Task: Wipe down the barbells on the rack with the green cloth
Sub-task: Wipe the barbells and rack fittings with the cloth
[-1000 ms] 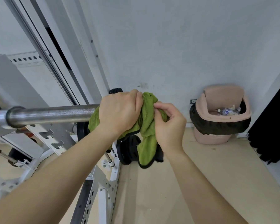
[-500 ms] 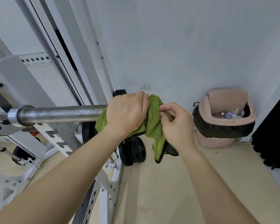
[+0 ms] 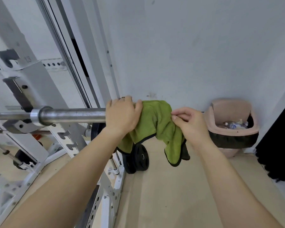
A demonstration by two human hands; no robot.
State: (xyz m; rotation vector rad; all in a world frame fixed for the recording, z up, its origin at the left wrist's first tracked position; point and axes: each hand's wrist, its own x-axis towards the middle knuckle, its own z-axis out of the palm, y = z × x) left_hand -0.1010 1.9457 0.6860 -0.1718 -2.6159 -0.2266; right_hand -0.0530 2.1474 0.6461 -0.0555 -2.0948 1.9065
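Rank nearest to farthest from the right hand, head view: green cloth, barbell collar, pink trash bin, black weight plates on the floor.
From the right hand:
1. green cloth, pinched in its fingers.
2. pink trash bin, just to its right against the wall.
3. black weight plates, below and left by the rack foot; close to the bin's rank.
4. barbell collar, far left on the bar.

The barbell sleeve [image 3: 69, 116] is carried on the rack [image 3: 39, 96] at left. The cloth [image 3: 156, 125] is draped over the sleeve's right end, between the left hand [image 3: 122, 116] and the right hand [image 3: 189, 122]. Weight plates [image 3: 138, 158] are stood on the floor [image 3: 171, 195] below; a waste bin [image 3: 232, 125] is placed against the wall [image 3: 187, 46] at right.
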